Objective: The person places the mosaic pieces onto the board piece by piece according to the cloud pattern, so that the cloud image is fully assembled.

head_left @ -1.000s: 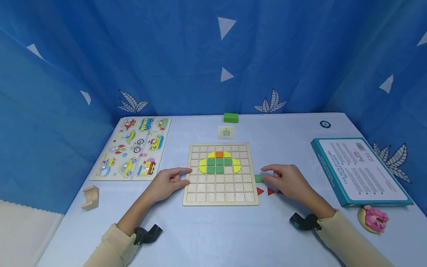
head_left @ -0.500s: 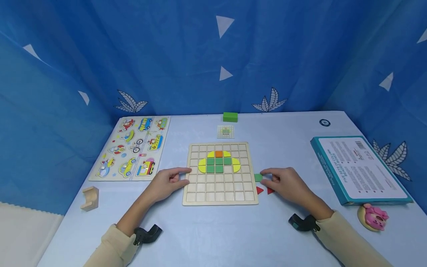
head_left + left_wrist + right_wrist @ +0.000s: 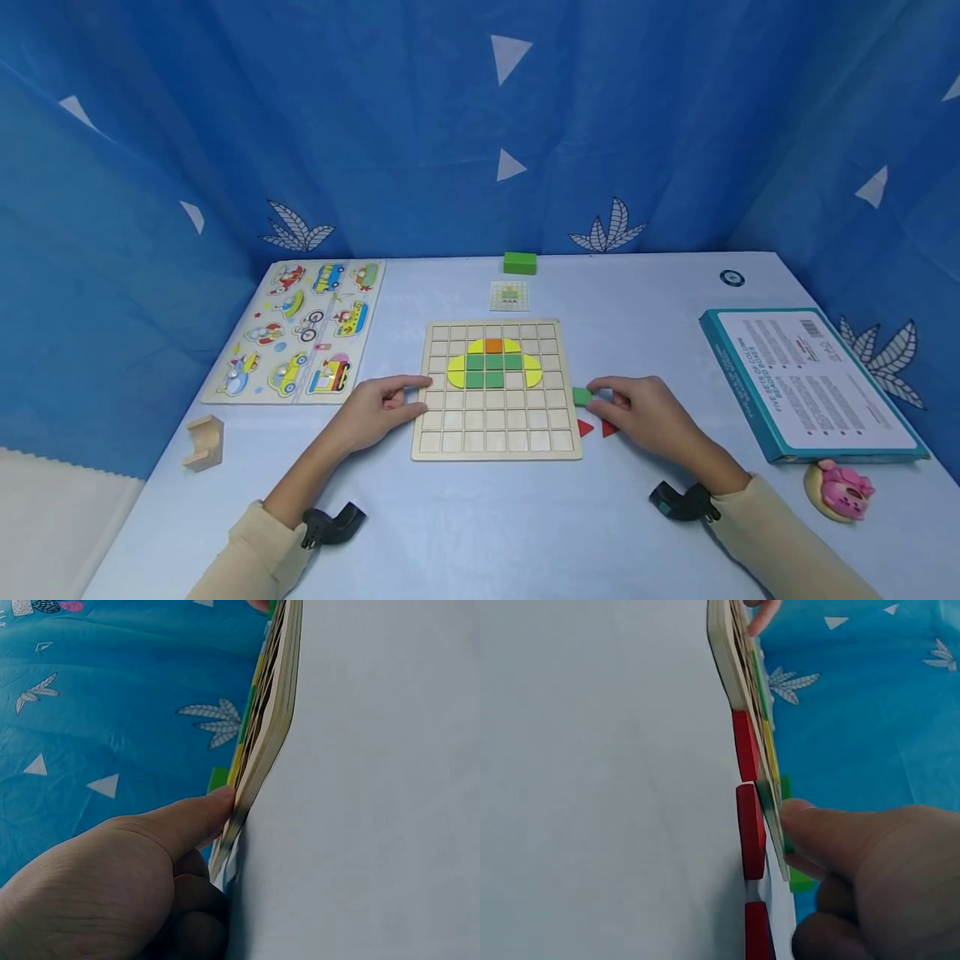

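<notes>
A wooden grid board (image 3: 495,450) lies mid-table, with yellow rounded pieces (image 3: 456,372), green squares (image 3: 474,380) and one orange square (image 3: 492,345) in its cells. At its left edge rests my left hand (image 3: 375,410), index finger and thumb extended against the rim, other fingers folded. Beside the right edge, my right hand (image 3: 645,410) pinches a green tile (image 3: 581,397) between thumb and index finger; the tile sits slightly tilted. Red triangles (image 3: 585,427) lie just below it; three red pieces (image 3: 751,831) show in the right wrist view, one hidden by the hand in the head view.
Behind the board are a small pattern card (image 3: 509,296) and a green block (image 3: 520,263). A vehicle puzzle (image 3: 262,379) and a curved wooden block (image 3: 204,443) lie left. On the right stand a teal box (image 3: 817,387), a pink figurine (image 3: 840,492) and a round sticker (image 3: 732,278).
My right hand has moved slightly down and its thumb and index finger have closed on the green tile, which now tilts. My left hand stays at the board's edge.
</notes>
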The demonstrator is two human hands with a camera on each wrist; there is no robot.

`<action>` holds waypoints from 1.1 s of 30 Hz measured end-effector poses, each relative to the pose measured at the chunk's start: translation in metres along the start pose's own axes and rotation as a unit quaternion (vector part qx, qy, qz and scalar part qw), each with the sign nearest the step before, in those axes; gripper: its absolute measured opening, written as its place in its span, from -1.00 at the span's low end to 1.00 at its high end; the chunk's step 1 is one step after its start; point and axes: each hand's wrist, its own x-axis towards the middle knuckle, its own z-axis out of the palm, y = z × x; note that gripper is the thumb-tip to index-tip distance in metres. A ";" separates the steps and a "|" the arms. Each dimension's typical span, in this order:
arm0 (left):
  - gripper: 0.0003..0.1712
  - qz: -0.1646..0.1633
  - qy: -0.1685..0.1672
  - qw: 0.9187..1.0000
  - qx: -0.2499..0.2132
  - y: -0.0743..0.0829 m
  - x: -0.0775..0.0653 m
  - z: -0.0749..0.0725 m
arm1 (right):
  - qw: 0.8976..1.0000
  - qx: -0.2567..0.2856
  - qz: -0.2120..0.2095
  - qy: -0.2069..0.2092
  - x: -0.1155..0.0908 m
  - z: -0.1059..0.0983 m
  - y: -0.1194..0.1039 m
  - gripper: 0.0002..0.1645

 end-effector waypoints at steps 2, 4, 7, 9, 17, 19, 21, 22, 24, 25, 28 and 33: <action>-0.59 0.000 -0.001 1.000 0.002 0.000 0.000 0.000 | 1.000 0.004 -0.008 0.006 0.002 -0.001 -0.001 -0.62; -0.58 0.000 -0.001 1.000 0.004 0.001 0.000 -0.001 | 1.000 0.008 -0.016 0.010 0.005 -0.003 -0.003 -0.62; -0.59 -0.001 0.000 1.000 0.004 0.000 0.000 -0.001 | 1.000 0.014 -0.022 0.010 0.011 -0.002 -0.010 -0.61; -0.59 -0.002 -0.001 1.000 0.001 0.000 0.000 -0.001 | 1.000 0.022 -0.022 0.005 0.015 -0.001 -0.016 -0.61; -0.59 0.000 -0.001 1.000 0.000 -0.003 0.000 0.002 | 0.998 0.049 -0.023 -0.015 0.034 0.015 -0.042 -0.62; -0.59 0.002 -0.001 1.000 0.000 -0.003 0.000 0.003 | 0.998 0.054 -0.024 -0.018 0.039 0.021 -0.048 -0.65; -0.59 0.003 -0.001 1.000 0.000 -0.003 0.000 0.003 | 0.998 0.058 -0.021 -0.020 0.043 0.027 -0.052 -0.66; -0.59 0.003 -0.002 1.000 0.000 -0.003 0.000 0.003 | 0.998 0.059 -0.021 -0.021 0.045 0.030 -0.055 -0.66; -0.59 0.004 -0.003 1.000 -0.002 -0.003 0.000 0.003 | 0.998 0.059 -0.020 -0.021 0.047 0.036 -0.057 -0.66; -0.60 0.004 -0.004 1.000 -0.003 -0.002 0.000 0.003 | 0.998 0.055 -0.020 -0.017 0.048 0.038 -0.059 -0.66; -0.59 0.004 -0.006 1.000 -0.001 -0.001 0.000 0.001 | 0.999 0.045 -0.021 -0.004 0.049 0.044 -0.061 -0.65; -0.58 0.004 -0.011 1.000 0.001 0.002 0.000 -0.003 | 0.998 0.044 -0.026 0.020 0.051 0.050 -0.060 -0.65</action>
